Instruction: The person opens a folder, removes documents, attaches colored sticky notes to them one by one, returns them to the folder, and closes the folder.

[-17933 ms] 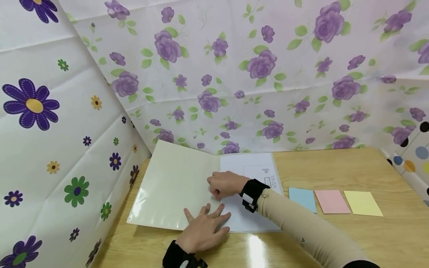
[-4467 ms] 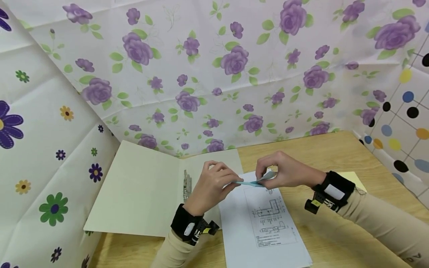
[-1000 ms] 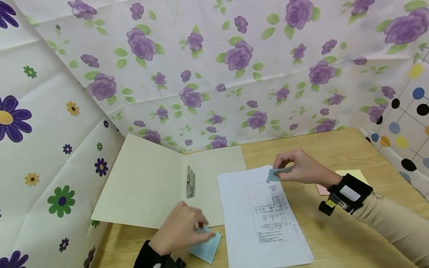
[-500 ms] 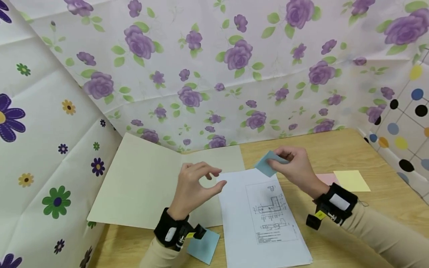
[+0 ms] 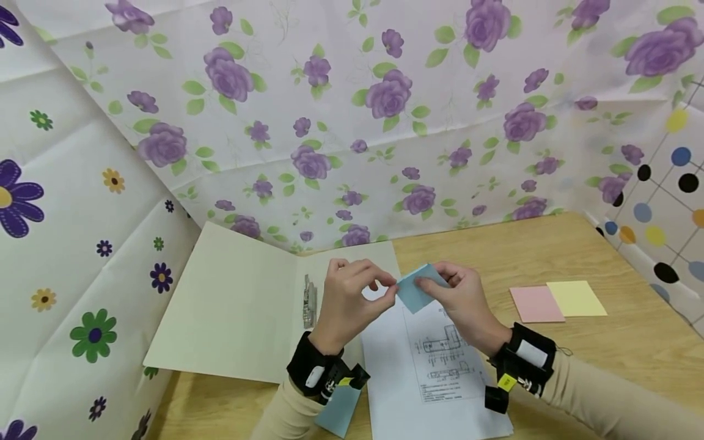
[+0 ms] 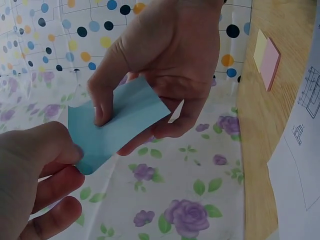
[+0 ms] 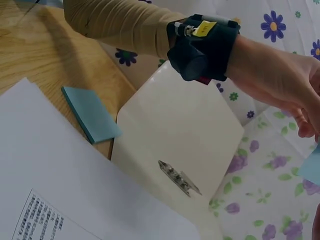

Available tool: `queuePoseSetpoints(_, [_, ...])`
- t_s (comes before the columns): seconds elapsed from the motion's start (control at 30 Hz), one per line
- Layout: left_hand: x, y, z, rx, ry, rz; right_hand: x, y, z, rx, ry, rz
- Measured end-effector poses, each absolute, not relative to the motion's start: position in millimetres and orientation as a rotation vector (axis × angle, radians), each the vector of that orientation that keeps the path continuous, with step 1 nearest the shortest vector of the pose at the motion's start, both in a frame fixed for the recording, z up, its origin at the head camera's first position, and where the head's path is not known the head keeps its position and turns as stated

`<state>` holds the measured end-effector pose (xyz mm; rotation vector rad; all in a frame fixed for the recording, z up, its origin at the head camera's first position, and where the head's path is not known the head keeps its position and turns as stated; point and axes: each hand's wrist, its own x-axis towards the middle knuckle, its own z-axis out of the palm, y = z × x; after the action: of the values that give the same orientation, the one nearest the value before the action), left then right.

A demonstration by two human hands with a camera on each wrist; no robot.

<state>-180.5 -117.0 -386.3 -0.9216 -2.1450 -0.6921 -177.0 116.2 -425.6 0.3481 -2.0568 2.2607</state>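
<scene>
A small light-blue sticky note [image 5: 414, 293] is held in the air above the printed sheets [image 5: 392, 379]. My right hand [image 5: 466, 305] grips it, thumb on the near face and fingers behind. From the other side my left hand [image 5: 352, 305] pinches its left edge between thumb and forefinger; the left wrist view shows that thumb at a corner of the note [image 6: 132, 107]. On the table below my left wrist lies the blue sticky-note pad [image 5: 340, 410], partly hidden in the head view; the right wrist view shows the whole pad [image 7: 92, 115].
An open cream folder [image 5: 231, 305] with a metal clip [image 5: 310, 305] lies at the left, its right cover partly under the sheets. Pink [image 5: 537, 304] and yellow sticky notes [image 5: 577, 298] lie at the right of the wooden table [image 5: 484, 244]. Patterned cloth walls [image 5: 330, 122] enclose it.
The sheets have come out of the folder onto its right side. My left hand left the blue pad on the table, then rose to the note. My right hand brought the note leftward.
</scene>
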Motion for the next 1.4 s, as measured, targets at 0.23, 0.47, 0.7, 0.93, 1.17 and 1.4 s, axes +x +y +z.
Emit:
queuePoseSetpoints(0.23, [-179.4, -120.2, -386.6, -0.913, -2.162, -0.687, -175.1, 117.4, -426.7, 0.360, -2.129, 2.215])
queuePoseSetpoints(0.47, [-177.7, -123.8, -386.5, -0.962, -2.214, -0.699, -176.2, 129.8, -429.2, 0.539, -2.266, 2.095])
queuePoseSetpoints(0.7, [-174.2, -132.3, -389.9, -0.982, -2.301, -0.694, -177.5, 143.5, -421.3, 0.798, -2.310, 1.772])
queuePoseSetpoints(0.93, [-172.4, -132.8, -392.8, -1.002, -2.355, -0.725, -183.1, 147.0, -417.0, 0.842, -2.322, 1.616])
queuePoseSetpoints(1.17, [-176.8, -130.2, -393.9, -0.975, -2.401, -0.785, -191.0, 151.7, -420.7, 0.695, -2.497, 1.632])
queuePoseSetpoints(1.4, [-191.2, -131.5, -403.4, -0.872, -2.490, -0.818, -211.3, 145.8, -430.3, 0.609, -2.666, 1.649])
